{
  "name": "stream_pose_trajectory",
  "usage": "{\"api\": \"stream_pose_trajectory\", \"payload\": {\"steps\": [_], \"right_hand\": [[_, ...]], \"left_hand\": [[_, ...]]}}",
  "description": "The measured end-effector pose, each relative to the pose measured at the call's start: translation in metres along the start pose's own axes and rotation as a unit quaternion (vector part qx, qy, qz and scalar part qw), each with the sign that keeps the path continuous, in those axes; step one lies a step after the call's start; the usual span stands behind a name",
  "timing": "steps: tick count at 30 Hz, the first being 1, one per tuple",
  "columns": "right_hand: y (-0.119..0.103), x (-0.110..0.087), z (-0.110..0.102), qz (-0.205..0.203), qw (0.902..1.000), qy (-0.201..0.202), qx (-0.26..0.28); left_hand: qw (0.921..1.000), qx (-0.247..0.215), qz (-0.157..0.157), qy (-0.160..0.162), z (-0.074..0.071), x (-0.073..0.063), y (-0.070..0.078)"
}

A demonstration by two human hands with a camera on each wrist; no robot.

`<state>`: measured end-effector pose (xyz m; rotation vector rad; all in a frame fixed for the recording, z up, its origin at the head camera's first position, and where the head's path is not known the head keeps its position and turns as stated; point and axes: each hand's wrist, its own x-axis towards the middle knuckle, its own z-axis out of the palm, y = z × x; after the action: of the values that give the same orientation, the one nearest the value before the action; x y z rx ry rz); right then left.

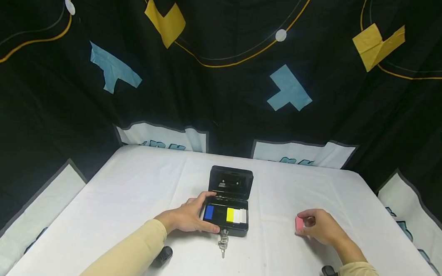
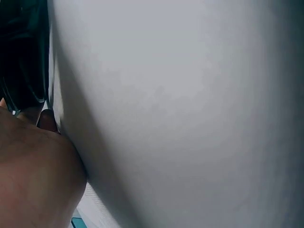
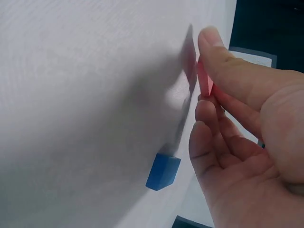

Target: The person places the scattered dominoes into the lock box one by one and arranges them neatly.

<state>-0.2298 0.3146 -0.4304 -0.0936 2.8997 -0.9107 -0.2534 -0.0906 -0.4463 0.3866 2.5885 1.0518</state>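
Pink block (image 1: 299, 224) pinched in right hand (image 1: 319, 226); black box (image 1: 238, 232) gripped in left hand (image 1: 188, 216).
Held between right thumb and fingers, well right of box, toward right edge of desk (image 1: 275, 253); contact with desk impossible to tell. Near right hand, in right wrist view only: loose blue block (image 3: 163, 172) on desk. Left hand around box's left end, thumb along front edge, fingers at back corner by hinge. Box midway between left and right edges of desk. Lid (image 1: 230, 182) raised, tilted back. Inside: inner blue block (image 1: 208, 212) by left wall, yellow block (image 1: 230, 215) toward right, white blocks (image 1: 240, 216) just right of it; bare black floor between blue and yellow. Keys (image 1: 223, 240) at front side. Behind far edge of desk: black curtain (image 1: 226, 105).
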Motion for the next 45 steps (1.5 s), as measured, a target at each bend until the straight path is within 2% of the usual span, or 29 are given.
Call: {"api": "stream_pose_trajectory", "payload": {"steps": [11,20,31,45], "right_hand": [[-0.012,0.002,-0.002,-0.038,0.9988,0.024,0.02],[-0.034,0.003,0.005,-0.054,0.9956,0.039,0.066],[-0.067,0.01,0.023,-0.061,0.9919,0.057,0.095],[-0.125,0.023,0.064,-0.056,0.9945,0.026,0.084]], "left_hand": [[0.9999,-0.005,-0.009,0.0,0.002,0.001,0.0],[1.0,-0.005,-0.004,0.005,0.002,0.001,-0.001],[0.9999,-0.01,-0.005,0.004,0.003,0.001,0.0],[0.9998,-0.007,-0.017,0.005,0.004,0.001,-0.001]]}}
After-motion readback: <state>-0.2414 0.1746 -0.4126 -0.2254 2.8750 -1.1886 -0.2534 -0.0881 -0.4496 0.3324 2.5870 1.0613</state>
